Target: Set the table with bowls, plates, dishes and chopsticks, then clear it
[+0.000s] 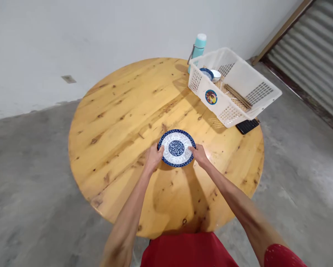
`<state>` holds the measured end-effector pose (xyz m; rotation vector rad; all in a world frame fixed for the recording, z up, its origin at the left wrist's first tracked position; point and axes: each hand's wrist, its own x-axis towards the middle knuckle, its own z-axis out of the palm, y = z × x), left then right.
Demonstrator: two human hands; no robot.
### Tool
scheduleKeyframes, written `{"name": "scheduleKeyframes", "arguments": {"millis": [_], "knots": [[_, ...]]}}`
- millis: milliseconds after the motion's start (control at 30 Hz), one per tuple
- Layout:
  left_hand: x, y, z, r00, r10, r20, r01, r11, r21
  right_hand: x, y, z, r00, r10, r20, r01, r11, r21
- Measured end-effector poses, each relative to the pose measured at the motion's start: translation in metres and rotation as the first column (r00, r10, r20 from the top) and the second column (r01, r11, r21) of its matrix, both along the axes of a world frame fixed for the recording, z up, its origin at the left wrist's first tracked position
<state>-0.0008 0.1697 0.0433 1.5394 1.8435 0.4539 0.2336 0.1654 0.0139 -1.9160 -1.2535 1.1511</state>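
A blue-and-white patterned plate (176, 148) with a dark blue rim is held between my two hands over the round wooden table (122, 122). My left hand (154, 155) grips its left edge, thumb on top. On the opposite edge my right hand (199, 154) is closed in the same way, its thumb also over the rim. The fingers beneath the plate are hidden. Whether the plate touches the tabletop I cannot tell for sure.
A white plastic basket (199, 87) stands at the back right, holding a blue-rimmed dish (206, 73), a white bowl (216, 75) and chopsticks (237, 96). Behind it is a turquoise bottle (198, 48). A black phone (247, 126) lies by the basket's near corner. A wall (99, 33) rises behind.
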Motion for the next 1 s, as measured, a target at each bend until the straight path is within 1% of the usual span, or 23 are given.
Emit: {"name": "scheduleKeyframes", "arguments": {"millis": [100, 200, 367, 500, 633, 733, 867, 1000], "knots": [[-0.011, 0.027, -0.005, 1.000, -0.019, -0.009, 0.019, 1.000, -0.009, -0.014, 0.024, 0.000, 0.997, -0.057, 0.045, 0.057, 0.998, -0.004], [-0.018, 0.052, -0.009, 0.998, -0.035, -0.043, 0.034, 0.999, -0.013, -0.025, 0.044, 0.002, 0.994, -0.078, 0.071, 0.079, 0.997, -0.015], [-0.024, 0.082, -0.015, 0.997, -0.049, -0.067, 0.048, 0.999, -0.021, -0.032, 0.067, -0.001, 0.989, -0.086, 0.122, 0.089, 0.996, -0.015], [-0.026, 0.098, -0.020, 0.995, -0.061, -0.073, 0.061, 0.998, -0.007, -0.034, 0.081, -0.004, 0.984, -0.080, 0.161, 0.082, 0.997, -0.007], [-0.026, 0.114, -0.024, 0.993, -0.072, -0.090, 0.072, 0.997, -0.002, -0.036, 0.093, -0.001, 0.974, -0.071, 0.217, 0.074, 0.997, -0.006], [-0.026, 0.123, -0.024, 0.992, -0.071, -0.106, 0.071, 0.997, 0.002, -0.038, 0.099, 0.002, 0.970, -0.066, 0.233, 0.069, 0.998, -0.003], [-0.025, 0.132, -0.021, 0.992, -0.070, -0.107, 0.071, 0.997, 0.006, -0.038, 0.109, 0.000, 0.968, -0.058, 0.245, 0.058, 0.998, 0.004], [-0.024, 0.144, -0.023, 0.989, -0.078, -0.122, 0.083, 0.996, 0.030, -0.036, 0.123, -0.001, 0.965, -0.055, 0.256, 0.054, 0.998, 0.013]]}}
